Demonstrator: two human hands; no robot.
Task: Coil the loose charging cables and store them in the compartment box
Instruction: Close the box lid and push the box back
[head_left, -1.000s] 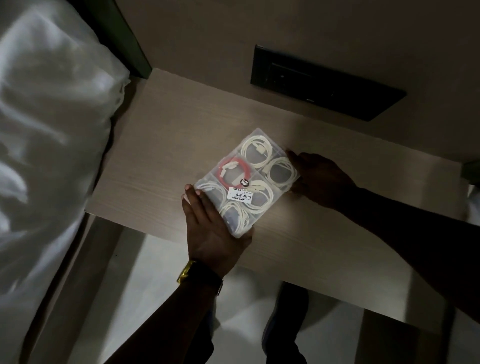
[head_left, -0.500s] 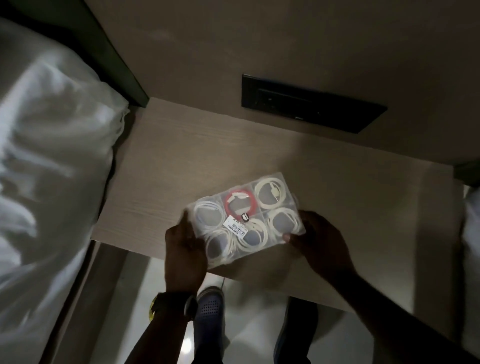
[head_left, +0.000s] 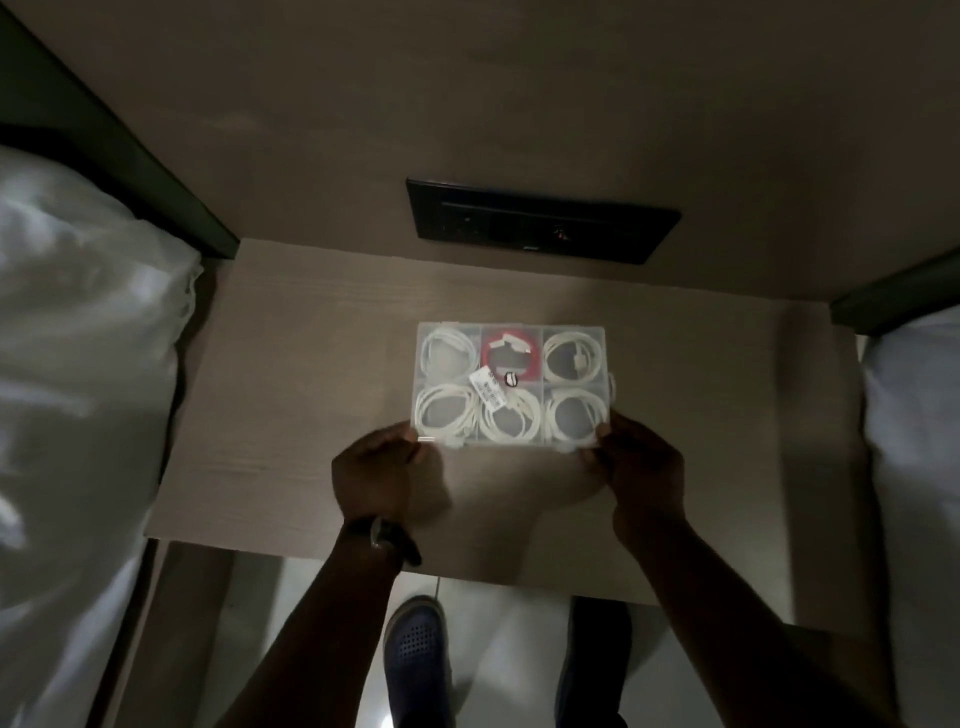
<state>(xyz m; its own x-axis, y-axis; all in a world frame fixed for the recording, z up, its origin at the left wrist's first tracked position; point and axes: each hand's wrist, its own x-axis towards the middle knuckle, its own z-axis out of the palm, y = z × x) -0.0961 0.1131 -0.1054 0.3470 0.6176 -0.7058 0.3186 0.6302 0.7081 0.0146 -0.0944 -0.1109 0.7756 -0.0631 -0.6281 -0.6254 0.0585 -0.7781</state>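
A clear plastic compartment box (head_left: 511, 328) lies flat on the wooden bedside table (head_left: 291, 395), its lid closed and a white label stuck on top. Each compartment holds a coiled cable: white coils such as one (head_left: 449, 352) at the top left, and a red coil (head_left: 511, 353) in the top middle. My left hand (head_left: 376, 470) pinches the box's near left corner. The near right corner sits between the fingers of my right hand (head_left: 641, 470). A watch sits on my left wrist.
A black socket panel (head_left: 540, 223) is set in the wall behind the table. White bedding lies at the left (head_left: 78, 364) and at the right (head_left: 914, 467). Below the table's near edge I see the floor and my dark shoes (head_left: 415, 649).
The box has turned from a slant to square with the table and moved toward its middle. Both hands have shifted to the box's near corners.
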